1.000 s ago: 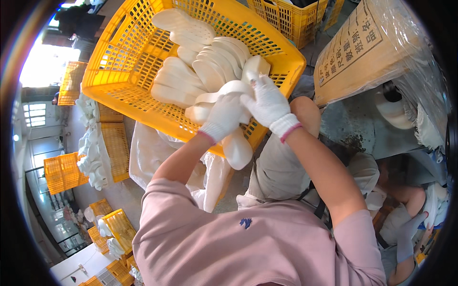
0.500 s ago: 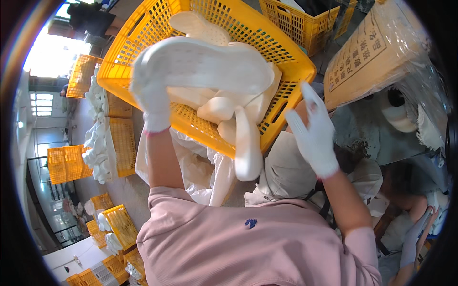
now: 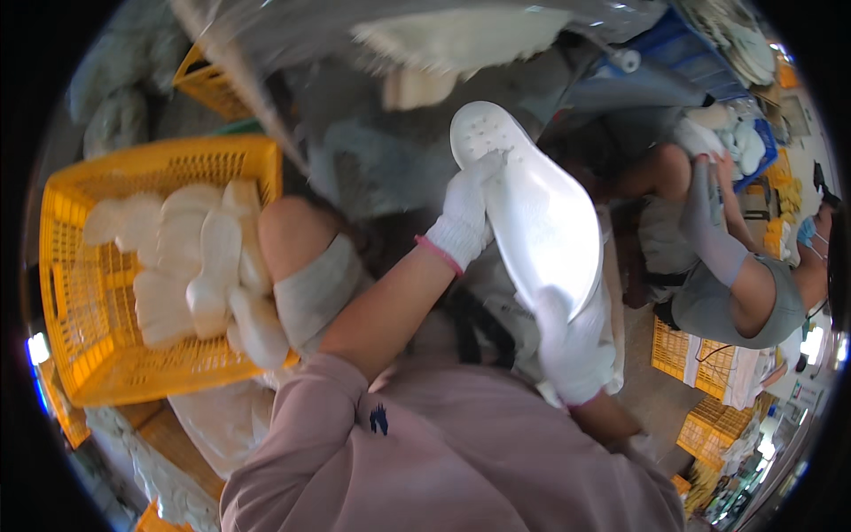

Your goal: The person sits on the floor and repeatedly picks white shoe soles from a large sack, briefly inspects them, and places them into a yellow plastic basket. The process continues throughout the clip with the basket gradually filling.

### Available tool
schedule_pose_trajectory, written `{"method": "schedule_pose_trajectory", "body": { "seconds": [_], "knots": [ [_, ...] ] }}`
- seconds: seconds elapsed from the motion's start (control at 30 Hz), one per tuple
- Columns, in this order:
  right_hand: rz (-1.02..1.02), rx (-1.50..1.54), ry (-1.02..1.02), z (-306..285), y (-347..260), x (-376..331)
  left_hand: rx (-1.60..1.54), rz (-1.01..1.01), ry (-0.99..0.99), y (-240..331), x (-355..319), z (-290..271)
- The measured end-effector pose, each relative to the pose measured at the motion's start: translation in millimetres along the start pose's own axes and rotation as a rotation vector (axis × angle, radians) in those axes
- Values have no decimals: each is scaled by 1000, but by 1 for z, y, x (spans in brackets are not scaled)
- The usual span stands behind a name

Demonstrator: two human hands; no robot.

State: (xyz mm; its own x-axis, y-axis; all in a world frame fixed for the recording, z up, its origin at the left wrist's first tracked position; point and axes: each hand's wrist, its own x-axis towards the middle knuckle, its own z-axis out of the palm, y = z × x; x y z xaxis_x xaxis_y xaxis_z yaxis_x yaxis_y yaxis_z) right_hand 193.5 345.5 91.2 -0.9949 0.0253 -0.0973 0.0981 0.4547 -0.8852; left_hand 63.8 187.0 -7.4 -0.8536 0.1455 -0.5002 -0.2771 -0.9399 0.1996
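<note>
A white, foot-shaped shoe insole (image 3: 551,223), with small dots at its far end, is held tilted in front of my chest. My left hand (image 3: 468,202), in a white knit glove with a pink cuff, grips its edge near the dotted end. At the near, lower end my right hand (image 3: 572,350), also gloved in white, is closed round the insole; some of its fingers are hidden or blurred. Several more off-white insoles (image 3: 213,248) lie heaped in a yellow perforated basket (image 3: 160,377) at my left.
My bare knee (image 3: 297,235) is beside the basket. A co-worker in grey shorts (image 3: 740,306) sits at the right, hands near a blue crate (image 3: 758,151) with pale pieces. Yellow crates (image 3: 714,426) stand on the floor beyond. Plastic sheeting (image 3: 292,35) hangs across the far side.
My view has swung right, so the basket now sits at the left. The insole has moved from above the basket to before my chest. My right hand, earlier open, has taken hold of it.
</note>
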Motion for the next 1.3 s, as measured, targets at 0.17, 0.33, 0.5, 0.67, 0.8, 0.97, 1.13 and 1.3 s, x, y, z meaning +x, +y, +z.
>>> {"method": "schedule_pose_trajectory", "body": {
  "seconds": [0.17, 0.33, 0.5, 0.67, 0.8, 0.97, 1.13, 1.3],
  "knots": [
    [-187, -45, 100, 16, 2, 52, 555, 411, -16, 25, 71, 26],
    [-839, -601, 128, 47, -20, 177, 234, 186, -89, 87, 130, -16],
    [-863, -615, 60, 72, -3, 248, 1436, 278, 445, 164, 56, -70],
    [-324, -184, -119, 92, -8, 279, 1267, 417, -133, 150, -19, -60],
    [-452, -418, -147, 83, -31, 241, 747, 312, 64, 68, 0, -24],
    [-12, 437, -159, 44, -37, 165, 244, 504, 180, 15, 64, 20],
    [-465, -143, 241, 61, -17, 200, 750, 487, 38, 42, 135, 0],
    [-296, -129, 134, 81, 5, 262, 1650, 663, 420, 134, 100, -52]
  ]
}}
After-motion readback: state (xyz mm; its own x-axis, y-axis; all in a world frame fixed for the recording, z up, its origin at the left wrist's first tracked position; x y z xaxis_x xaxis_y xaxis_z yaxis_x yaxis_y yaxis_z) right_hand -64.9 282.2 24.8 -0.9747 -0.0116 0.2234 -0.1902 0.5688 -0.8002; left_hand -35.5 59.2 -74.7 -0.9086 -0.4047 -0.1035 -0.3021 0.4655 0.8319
